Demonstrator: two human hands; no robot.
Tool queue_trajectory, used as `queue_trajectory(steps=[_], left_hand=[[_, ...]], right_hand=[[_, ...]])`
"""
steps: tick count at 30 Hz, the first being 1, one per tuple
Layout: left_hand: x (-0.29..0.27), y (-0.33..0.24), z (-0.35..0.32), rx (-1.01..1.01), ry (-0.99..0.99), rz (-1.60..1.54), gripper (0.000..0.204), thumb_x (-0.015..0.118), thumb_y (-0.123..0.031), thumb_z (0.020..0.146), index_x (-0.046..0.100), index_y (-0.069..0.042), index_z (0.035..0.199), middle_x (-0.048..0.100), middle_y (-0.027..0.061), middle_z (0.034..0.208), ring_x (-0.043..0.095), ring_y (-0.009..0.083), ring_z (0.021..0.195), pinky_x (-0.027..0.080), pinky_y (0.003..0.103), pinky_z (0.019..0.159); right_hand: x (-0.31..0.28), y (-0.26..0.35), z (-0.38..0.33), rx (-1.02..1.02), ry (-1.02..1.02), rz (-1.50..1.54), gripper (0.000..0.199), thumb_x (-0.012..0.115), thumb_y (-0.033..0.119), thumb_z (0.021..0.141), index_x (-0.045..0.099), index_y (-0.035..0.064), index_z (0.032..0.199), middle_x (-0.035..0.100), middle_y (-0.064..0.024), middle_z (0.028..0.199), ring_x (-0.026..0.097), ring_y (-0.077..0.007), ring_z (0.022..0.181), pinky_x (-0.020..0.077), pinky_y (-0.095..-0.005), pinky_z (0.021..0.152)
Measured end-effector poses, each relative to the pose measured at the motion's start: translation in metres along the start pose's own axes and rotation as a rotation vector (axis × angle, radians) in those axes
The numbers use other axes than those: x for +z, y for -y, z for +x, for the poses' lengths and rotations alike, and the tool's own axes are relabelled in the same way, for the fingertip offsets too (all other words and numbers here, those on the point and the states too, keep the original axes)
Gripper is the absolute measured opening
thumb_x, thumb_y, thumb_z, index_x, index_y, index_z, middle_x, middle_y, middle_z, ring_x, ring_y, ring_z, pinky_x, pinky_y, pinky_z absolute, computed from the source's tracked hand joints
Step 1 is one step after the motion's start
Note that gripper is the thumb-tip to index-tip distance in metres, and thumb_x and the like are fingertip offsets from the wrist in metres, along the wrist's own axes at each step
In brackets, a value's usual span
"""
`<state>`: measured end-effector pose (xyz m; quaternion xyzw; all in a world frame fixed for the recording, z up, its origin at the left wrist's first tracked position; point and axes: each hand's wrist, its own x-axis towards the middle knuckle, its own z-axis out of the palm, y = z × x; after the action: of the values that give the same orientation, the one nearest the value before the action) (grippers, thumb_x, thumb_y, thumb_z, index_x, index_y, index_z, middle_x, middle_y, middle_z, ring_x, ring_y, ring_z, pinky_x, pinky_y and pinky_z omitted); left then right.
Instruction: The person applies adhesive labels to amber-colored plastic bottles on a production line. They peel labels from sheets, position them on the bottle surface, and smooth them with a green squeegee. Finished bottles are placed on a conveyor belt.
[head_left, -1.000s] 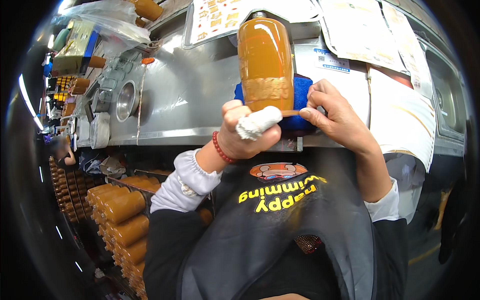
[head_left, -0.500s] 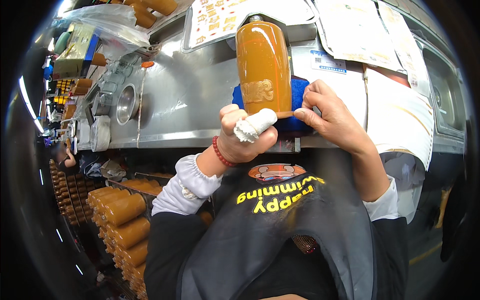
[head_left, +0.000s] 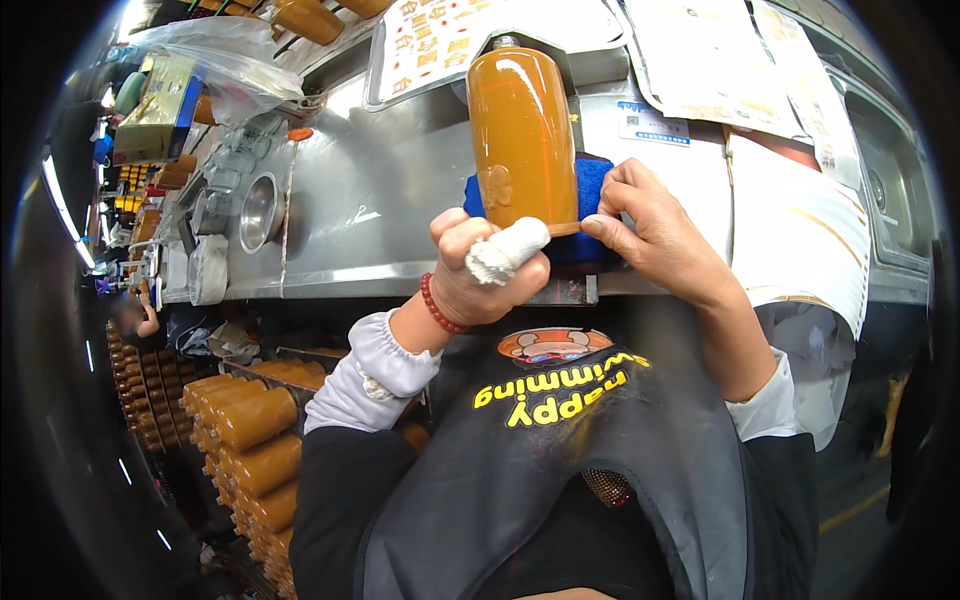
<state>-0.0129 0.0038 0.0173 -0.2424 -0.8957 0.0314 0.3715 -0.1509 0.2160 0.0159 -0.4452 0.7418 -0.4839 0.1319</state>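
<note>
A glossy amber-brown bottle (head_left: 522,130) lies over a blue cloth (head_left: 592,185), its base toward me and its neck pointing away. A raised emblem shows on its lower left side. My left hand (head_left: 485,262) is closed at the left of the base, and one digit wears a white cloth cover (head_left: 508,250). How its other fingertips meet the bottle is hidden. At the right edge of the base, my right hand (head_left: 655,230) has its thumb tip against the rim, with the fingers curled above it.
The bottle rests over a metal worktop (head_left: 345,190). Behind it stands a tray with a printed sheet (head_left: 430,50). White sheets (head_left: 795,215) lie to the right, near a sink (head_left: 890,185). A metal bowl (head_left: 260,212) sits at left; stacked brown bottles (head_left: 255,420) are below left.
The bottle has turned about its length, carrying the raised emblem round to the left. Both hands stay at its base, shifted slightly left in view.
</note>
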Motion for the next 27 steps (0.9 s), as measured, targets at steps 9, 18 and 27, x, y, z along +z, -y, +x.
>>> queue_trajectory(steps=[9,18,27], left_hand=[[0.0,-0.004,0.029,0.125,0.097,0.046,0.029,0.073,-0.019,0.067,0.072,-0.032,0.093,0.063,-0.0086,0.119,0.045,0.0181,0.11,0.031,0.045,0.102],[-0.002,-0.006,0.033,-0.362,0.195,0.086,0.085,0.079,-0.046,0.081,0.045,-0.008,0.149,0.053,0.012,0.145,0.03,0.0346,0.146,-0.006,0.055,0.121],[-0.004,-0.003,0.011,-0.522,0.195,-0.018,0.087,0.068,-0.056,0.087,0.044,0.002,0.149,0.051,0.0187,0.147,0.036,0.0408,0.143,0.004,0.064,0.119]], right_hand=[[0.002,-0.004,0.0,0.026,-0.003,0.001,0.023,0.072,0.019,0.089,0.058,0.0017,0.082,0.053,-0.0152,0.099,0.051,-0.0354,0.098,0.0436,-0.0425,0.088],[-0.009,0.01,-0.005,0.007,-0.002,0.008,0.02,0.071,0.013,0.09,0.055,0.0013,0.087,0.049,-0.0113,0.097,0.05,-0.0271,0.094,0.0436,-0.0355,0.084],[-0.003,0.009,0.0,-0.009,0.008,-0.065,0.02,0.071,0.011,0.089,0.055,0.0003,0.086,0.049,-0.0106,0.096,0.05,-0.0257,0.094,0.0438,-0.0347,0.084]])
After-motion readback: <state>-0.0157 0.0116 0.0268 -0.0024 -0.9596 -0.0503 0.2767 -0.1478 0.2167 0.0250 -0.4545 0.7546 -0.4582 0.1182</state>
